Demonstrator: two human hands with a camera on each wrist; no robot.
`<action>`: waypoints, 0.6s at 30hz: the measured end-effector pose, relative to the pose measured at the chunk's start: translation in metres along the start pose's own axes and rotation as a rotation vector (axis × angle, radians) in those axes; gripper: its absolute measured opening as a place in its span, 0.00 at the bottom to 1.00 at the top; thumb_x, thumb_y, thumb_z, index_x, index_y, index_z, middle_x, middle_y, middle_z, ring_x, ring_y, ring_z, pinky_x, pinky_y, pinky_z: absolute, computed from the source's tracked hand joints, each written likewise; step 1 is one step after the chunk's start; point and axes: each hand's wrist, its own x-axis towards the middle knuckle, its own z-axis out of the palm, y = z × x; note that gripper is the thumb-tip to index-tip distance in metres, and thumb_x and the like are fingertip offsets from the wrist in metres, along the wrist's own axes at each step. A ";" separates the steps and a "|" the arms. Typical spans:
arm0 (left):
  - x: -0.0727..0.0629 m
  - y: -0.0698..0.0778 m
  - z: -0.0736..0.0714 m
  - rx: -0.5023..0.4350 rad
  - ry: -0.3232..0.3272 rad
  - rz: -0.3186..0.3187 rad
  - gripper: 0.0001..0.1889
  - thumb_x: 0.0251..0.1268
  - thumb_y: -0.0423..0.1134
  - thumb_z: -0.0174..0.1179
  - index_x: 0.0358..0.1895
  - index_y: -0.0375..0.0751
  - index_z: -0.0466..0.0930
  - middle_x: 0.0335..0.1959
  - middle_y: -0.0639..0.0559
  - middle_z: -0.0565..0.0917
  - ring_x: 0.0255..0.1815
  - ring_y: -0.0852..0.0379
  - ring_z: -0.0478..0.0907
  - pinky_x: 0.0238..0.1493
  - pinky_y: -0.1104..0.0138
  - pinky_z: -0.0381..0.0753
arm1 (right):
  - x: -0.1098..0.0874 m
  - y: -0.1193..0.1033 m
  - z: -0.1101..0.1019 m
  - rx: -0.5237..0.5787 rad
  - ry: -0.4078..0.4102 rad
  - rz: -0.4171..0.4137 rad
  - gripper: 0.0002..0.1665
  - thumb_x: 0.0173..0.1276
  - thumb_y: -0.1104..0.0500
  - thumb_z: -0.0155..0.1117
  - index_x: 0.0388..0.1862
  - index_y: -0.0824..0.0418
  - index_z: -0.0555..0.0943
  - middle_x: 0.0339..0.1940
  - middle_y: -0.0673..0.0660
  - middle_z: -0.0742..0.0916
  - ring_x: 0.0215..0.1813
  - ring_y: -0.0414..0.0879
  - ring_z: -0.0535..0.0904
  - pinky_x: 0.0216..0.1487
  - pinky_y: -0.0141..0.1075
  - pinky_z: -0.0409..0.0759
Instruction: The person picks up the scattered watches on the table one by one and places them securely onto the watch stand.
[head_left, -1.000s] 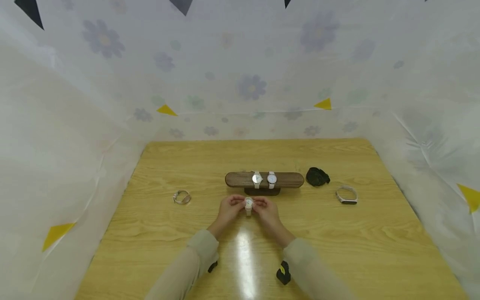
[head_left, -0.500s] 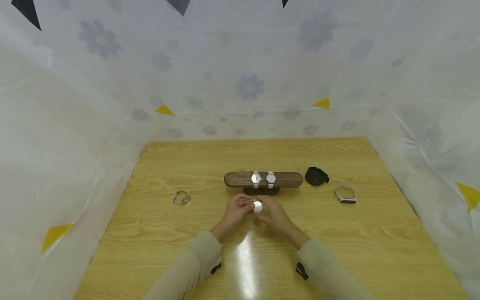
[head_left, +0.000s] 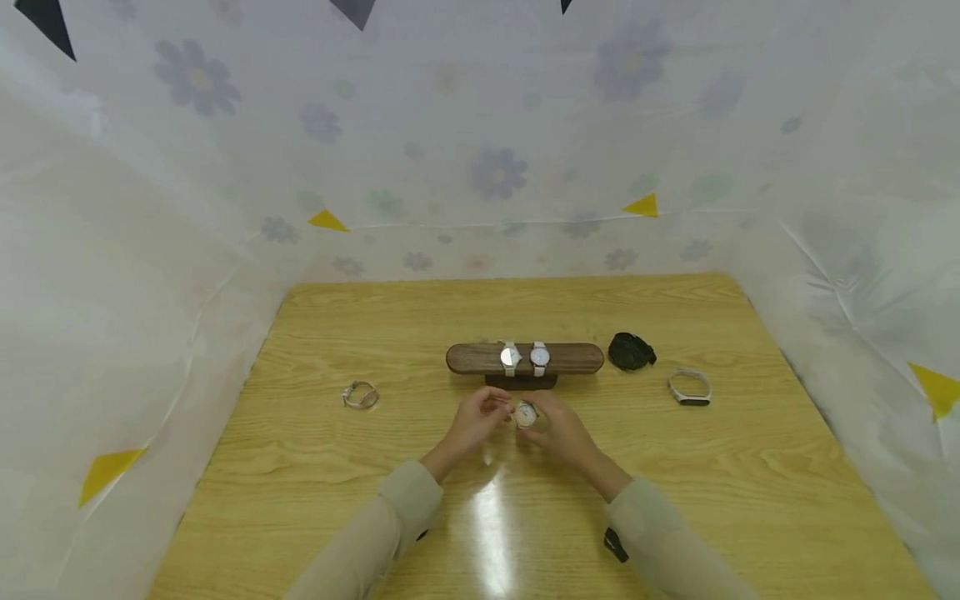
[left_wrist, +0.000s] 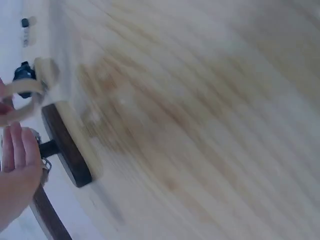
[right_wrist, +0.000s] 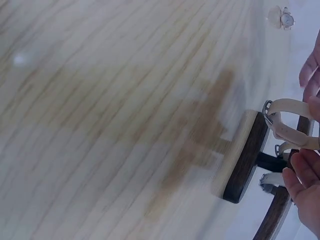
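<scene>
A wristwatch with a round white face and a pale strap (head_left: 526, 414) is between the two hands in front of the dark wooden watch stand (head_left: 570, 359). My right hand (head_left: 561, 429) holds it with thumb and finger at its edge. From the other side, my left hand (head_left: 474, 425) bends toward it, finger and thumb tips at the watch's edge. The right wrist view shows the pale strap (right_wrist: 290, 106) looped and buckled, a fingertip overlapping its upper side. In the left wrist view several left fingers (left_wrist: 20, 147) are extended just below the loop.
Two pale watches, a left one (head_left: 511, 357) and a right one (head_left: 540, 357), sit on the stand. A loose watch (head_left: 362, 395) lies at left on the wooden table (head_left: 360, 500). A black strap-like bundle (head_left: 632, 352) and a white fitness band (head_left: 690, 387) are at right.
The watch has moved slightly right and turned from hanging between both hands to sitting closer to the right hand. The left fingers have spread a little.
</scene>
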 end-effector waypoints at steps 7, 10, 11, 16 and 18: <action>-0.002 -0.016 -0.026 0.413 -0.024 0.006 0.12 0.66 0.33 0.51 0.49 0.30 0.77 0.47 0.38 0.81 0.49 0.44 0.78 0.51 0.55 0.78 | -0.012 0.018 -0.012 -0.015 -0.006 0.147 0.30 0.50 0.60 0.73 0.53 0.67 0.77 0.52 0.62 0.82 0.55 0.57 0.77 0.56 0.51 0.75; -0.001 -0.021 -0.038 0.471 0.007 -0.055 0.14 0.64 0.32 0.52 0.48 0.28 0.77 0.48 0.35 0.81 0.52 0.41 0.77 0.52 0.52 0.77 | -0.018 0.029 -0.018 -0.019 0.014 0.202 0.30 0.52 0.59 0.73 0.53 0.69 0.76 0.51 0.64 0.82 0.55 0.59 0.77 0.56 0.52 0.75; 0.000 -0.023 -0.041 0.492 0.027 -0.077 0.14 0.63 0.32 0.52 0.49 0.27 0.77 0.48 0.35 0.80 0.52 0.40 0.77 0.52 0.52 0.77 | -0.020 0.032 -0.020 -0.022 0.028 0.213 0.30 0.52 0.59 0.72 0.53 0.70 0.76 0.51 0.65 0.82 0.54 0.60 0.77 0.55 0.53 0.75; 0.006 -0.025 -0.060 0.586 0.116 -0.143 0.20 0.61 0.34 0.56 0.54 0.24 0.71 0.51 0.31 0.76 0.53 0.37 0.74 0.54 0.50 0.75 | -0.028 0.050 -0.029 -0.017 0.091 0.255 0.31 0.53 0.60 0.72 0.54 0.73 0.75 0.48 0.66 0.82 0.49 0.58 0.78 0.48 0.51 0.78; 0.010 -0.024 -0.065 0.641 0.142 -0.140 0.24 0.61 0.36 0.57 0.57 0.25 0.68 0.53 0.30 0.74 0.55 0.36 0.72 0.56 0.49 0.73 | -0.031 0.054 -0.033 -0.010 0.113 0.273 0.31 0.53 0.60 0.72 0.54 0.73 0.74 0.47 0.66 0.81 0.47 0.57 0.77 0.47 0.51 0.78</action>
